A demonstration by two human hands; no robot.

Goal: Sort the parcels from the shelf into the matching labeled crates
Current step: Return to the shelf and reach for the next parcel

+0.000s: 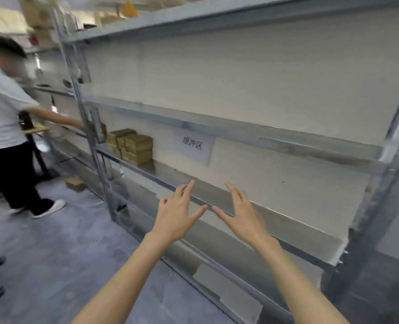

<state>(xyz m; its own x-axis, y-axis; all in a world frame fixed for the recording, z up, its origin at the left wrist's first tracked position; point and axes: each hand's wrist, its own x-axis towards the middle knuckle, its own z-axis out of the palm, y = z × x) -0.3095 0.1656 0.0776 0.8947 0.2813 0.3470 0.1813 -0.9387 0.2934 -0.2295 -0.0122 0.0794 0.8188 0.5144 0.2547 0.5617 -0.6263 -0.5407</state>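
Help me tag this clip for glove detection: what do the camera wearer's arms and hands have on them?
Nothing visible. The left hand and right hand are bare, without gloves or rings, and both forearms are uncovered down to the picture's edge: no sleeve, watch or wristband shows.

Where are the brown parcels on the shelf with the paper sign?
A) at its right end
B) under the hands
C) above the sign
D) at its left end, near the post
D: the stacked parcels sit at the shelf's left end, left of the paper sign.
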